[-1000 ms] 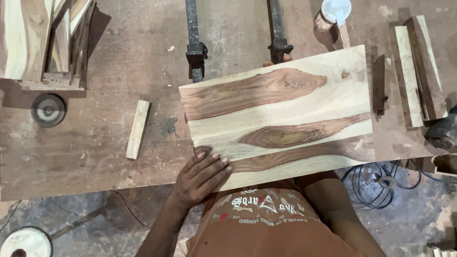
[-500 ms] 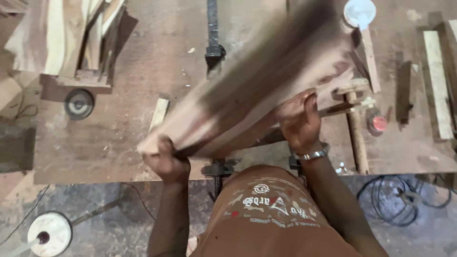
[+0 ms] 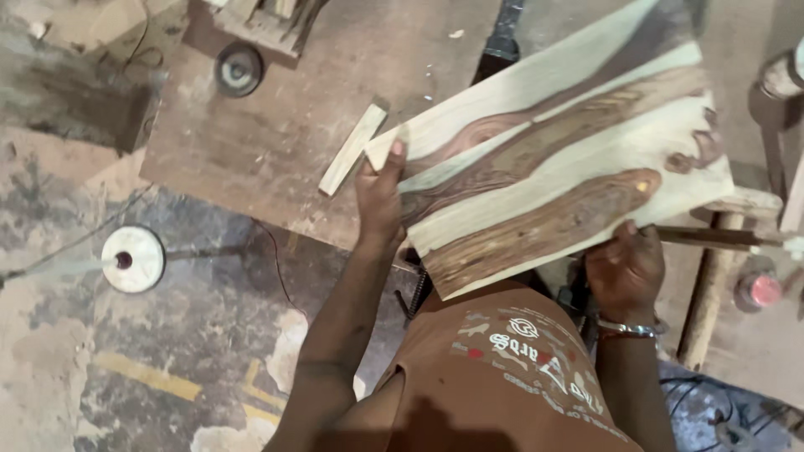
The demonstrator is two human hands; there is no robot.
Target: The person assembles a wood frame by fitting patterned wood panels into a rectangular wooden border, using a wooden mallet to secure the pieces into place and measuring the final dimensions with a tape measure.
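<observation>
A wide glued wooden panel [image 3: 553,159], pale with dark brown grain streaks, is lifted off the workbench and tilted up to the right. My left hand [image 3: 378,194] grips its near left edge, thumb on top. My right hand [image 3: 624,269], with a metal bracelet on the wrist, holds the panel's near right edge from below. The panel hides most of the clamps under it.
A small pale wood strip [image 3: 352,151] lies on the brown workbench [image 3: 268,142] just left of my left hand. A round grinding disc [image 3: 239,69] and stacked boards [image 3: 260,17] sit farther back. A white disc [image 3: 134,259] lies on the floor. Wooden pieces and a red-capped object [image 3: 758,290] are at right.
The panel lay flat on the bench under my left hand; both hands then picked it up, and it is now raised, swung right and its grained face shows.
</observation>
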